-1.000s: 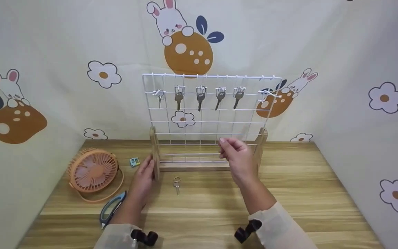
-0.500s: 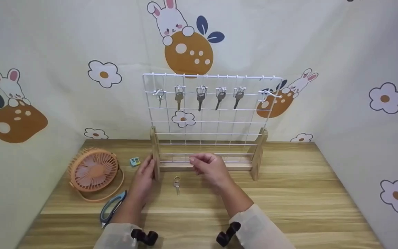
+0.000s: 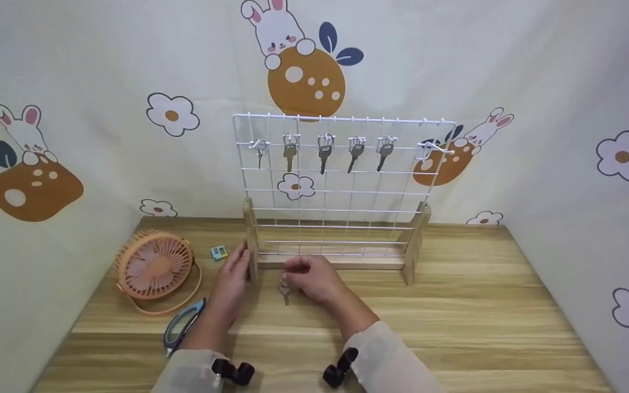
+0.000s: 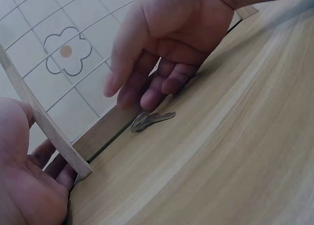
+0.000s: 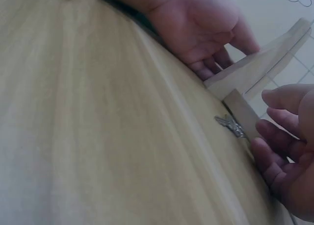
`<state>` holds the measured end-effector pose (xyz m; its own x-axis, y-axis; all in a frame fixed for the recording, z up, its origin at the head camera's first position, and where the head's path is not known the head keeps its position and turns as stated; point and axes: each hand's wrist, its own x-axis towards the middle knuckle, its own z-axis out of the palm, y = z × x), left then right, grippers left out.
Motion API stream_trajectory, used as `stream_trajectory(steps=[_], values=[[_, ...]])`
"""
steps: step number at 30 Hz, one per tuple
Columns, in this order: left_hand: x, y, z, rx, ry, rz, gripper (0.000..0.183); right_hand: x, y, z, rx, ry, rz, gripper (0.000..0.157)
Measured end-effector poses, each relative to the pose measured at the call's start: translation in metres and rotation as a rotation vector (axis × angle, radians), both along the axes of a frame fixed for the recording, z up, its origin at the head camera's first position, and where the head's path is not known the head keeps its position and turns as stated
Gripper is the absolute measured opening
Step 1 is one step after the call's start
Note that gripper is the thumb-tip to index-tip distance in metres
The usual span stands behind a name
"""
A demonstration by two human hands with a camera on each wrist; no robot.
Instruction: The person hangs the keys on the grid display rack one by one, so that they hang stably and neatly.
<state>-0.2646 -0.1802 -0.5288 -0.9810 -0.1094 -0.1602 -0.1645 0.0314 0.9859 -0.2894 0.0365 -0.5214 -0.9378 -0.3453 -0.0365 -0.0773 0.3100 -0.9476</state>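
Observation:
My left hand (image 3: pixel 231 273) rests against the outer side of the left wooden leg (image 3: pixel 251 243) of a white wire grid rack (image 3: pixel 342 210). In the left wrist view the leg hides part of those fingers. A silver key on a ring (image 4: pixel 152 120) lies flat on the table before the rack's wooden base. My right hand (image 3: pixel 317 278) is just above and behind its ring, thumb and fingers apart. In the right wrist view a gap shows between the key (image 5: pixel 229 125) and the right fingertips. Several keys (image 3: pixel 325 153) hang from hooks along the rack's upper part.
At the rack's upper right, a white hook (image 3: pixel 435 147) bears no key. An orange fan (image 3: pixel 157 267) stands on the left of the table. Near it lie a small blue-and-yellow item (image 3: pixel 219 252) and a blue-handled tool (image 3: pixel 183 325), partly behind the left forearm. Patterned cloth walls surround the table.
My right hand has come down and to the left, from before the right side of the grid to the key on the table. My left hand has stayed at the rack's leg.

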Motion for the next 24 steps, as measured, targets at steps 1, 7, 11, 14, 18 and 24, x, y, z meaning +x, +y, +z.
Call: stream_trajectory(steps=[1, 7, 11, 14, 18, 24], values=[[0.0, 0.0, 0.0, 0.002, 0.003, 0.001, 0.066, 0.0, 0.001, -0.002, 0.016, 0.02, 0.002, 0.024], [-0.001, 0.001, -0.001, 0.018, 0.005, 0.002, 0.063, 0.003, 0.001, -0.012, 0.115, 0.106, 0.027, 0.023], [0.0, 0.001, -0.001, 0.015, -0.007, -0.001, 0.063, 0.005, 0.0, -0.014, 0.188, 0.16, 0.039, 0.027], [0.0, 0.001, -0.001, 0.017, -0.009, -0.003, 0.064, 0.006, -0.001, -0.015, 0.242, 0.206, 0.044, 0.027], [0.001, 0.0, -0.002, 0.025, 0.018, -0.007, 0.064, 0.008, -0.003, -0.015, 0.286, 0.231, 0.062, 0.025], [-0.001, 0.001, -0.002, 0.007, 0.041, -0.001, 0.064, 0.007, -0.003, -0.013, 0.306, 0.23, 0.07, 0.021]])
